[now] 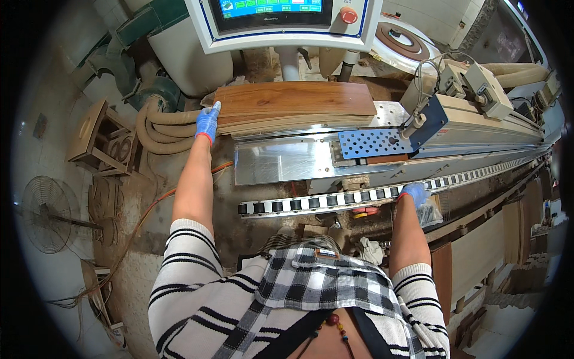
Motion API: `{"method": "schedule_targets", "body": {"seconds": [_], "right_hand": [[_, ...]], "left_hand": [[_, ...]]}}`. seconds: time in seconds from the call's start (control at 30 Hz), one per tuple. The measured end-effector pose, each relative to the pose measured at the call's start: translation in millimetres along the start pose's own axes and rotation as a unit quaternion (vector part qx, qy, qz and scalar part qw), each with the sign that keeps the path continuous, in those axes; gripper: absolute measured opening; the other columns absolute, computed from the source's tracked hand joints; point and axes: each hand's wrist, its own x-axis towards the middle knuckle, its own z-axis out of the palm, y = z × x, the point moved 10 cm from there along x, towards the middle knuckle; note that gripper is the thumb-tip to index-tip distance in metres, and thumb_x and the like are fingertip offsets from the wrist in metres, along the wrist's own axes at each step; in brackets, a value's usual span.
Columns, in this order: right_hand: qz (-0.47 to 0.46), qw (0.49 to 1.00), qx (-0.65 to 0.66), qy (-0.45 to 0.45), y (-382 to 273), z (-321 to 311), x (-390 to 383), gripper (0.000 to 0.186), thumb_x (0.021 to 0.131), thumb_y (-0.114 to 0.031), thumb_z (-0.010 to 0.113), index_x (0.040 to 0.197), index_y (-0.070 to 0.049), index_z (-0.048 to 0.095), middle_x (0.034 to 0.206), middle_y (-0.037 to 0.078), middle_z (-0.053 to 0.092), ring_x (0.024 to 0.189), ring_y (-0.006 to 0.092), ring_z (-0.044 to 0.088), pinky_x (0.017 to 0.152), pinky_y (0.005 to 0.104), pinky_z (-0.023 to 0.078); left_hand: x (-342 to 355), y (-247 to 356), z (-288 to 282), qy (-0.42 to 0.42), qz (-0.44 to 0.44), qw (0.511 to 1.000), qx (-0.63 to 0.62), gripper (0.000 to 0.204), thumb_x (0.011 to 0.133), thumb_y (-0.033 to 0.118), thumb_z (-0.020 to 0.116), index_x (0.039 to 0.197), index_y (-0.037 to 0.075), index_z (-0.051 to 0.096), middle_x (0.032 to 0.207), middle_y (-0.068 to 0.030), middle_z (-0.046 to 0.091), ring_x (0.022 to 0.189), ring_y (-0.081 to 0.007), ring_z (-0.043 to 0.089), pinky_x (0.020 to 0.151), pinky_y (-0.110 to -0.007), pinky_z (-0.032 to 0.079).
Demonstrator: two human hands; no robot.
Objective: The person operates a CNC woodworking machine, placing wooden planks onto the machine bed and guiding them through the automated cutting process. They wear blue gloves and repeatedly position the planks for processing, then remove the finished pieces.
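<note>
The left arm stretches far and slightly right, its blue-gloved left hand [207,124] at the left end of a stack of glossy reddish-brown wooden planks [293,99] beyond the shiny metal worktop [278,160]. The right arm reaches forward, its blue-gloved right hand [415,192] at a long black-rollered metal rail [313,202]. I cannot tell whether either hand's fingers grip.

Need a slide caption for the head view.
Gloved left hand at the wooden plank stack, right hand at the roller rail.
</note>
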Motion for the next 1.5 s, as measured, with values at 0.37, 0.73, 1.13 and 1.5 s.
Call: {"method": "schedule_targets", "body": {"seconds": [0.37,0.73,1.13,1.5], "right_hand": [[0.013,0.999,-0.033,0.001,3.7,-0.2,-1.7,0.055,0.094,-0.045,0.039,0.135,-0.009,0.041,0.13,0.022,0.049,0.112,0.0403,0.054,0.089,0.0506,0.046],[0.01,0.999,-0.039,0.028,4.1,-2.7,1.6,0.049,0.094,-0.044,0.042,0.127,-0.009,0.047,0.124,0.021,0.052,0.11,0.0396,0.054,0.089,0.0504,0.045],[0.011,0.999,-0.048,0.003,6.1,0.3,5.0,0.06,0.09,-0.044,0.048,0.138,-0.009,0.036,0.125,0.019,0.05,0.108,0.0365,0.055,0.088,0.0473,0.046],[0.001,0.998,-0.05,0.041,8.1,2.7,10.2,0.048,0.093,-0.043,0.042,0.125,-0.007,0.048,0.121,0.02,0.053,0.106,0.0376,0.057,0.088,0.0476,0.047]], "left_hand": [[-103.1,-32.1,-39.9,-0.02,-0.233,0.925,-0.299,0.038,0.087,0.039,0.066,0.109,0.009,0.057,0.083,-0.0068,0.062,0.052,-0.0171,0.053,0.043,-0.025,0.04],[-237.4,-47.5,-110.9,0.014,-0.172,0.929,-0.328,0.041,0.09,0.045,0.06,0.111,0.009,0.06,0.092,-0.0004,0.063,0.06,-0.0098,0.051,0.048,-0.022,0.04],[-259.0,-95.4,-84.8,-0.042,-0.25,0.936,-0.245,0.037,0.091,0.042,0.059,0.112,0.012,0.06,0.091,-0.0013,0.065,0.06,-0.0117,0.056,0.051,-0.025,0.045],[-225.6,0.6,20.9,-0.135,0.082,0.938,0.31,0.094,0.073,0.04,0.077,0.147,0.014,0.027,0.148,-0.0202,0.029,0.136,-0.0342,0.031,0.111,-0.037,0.028]]}}
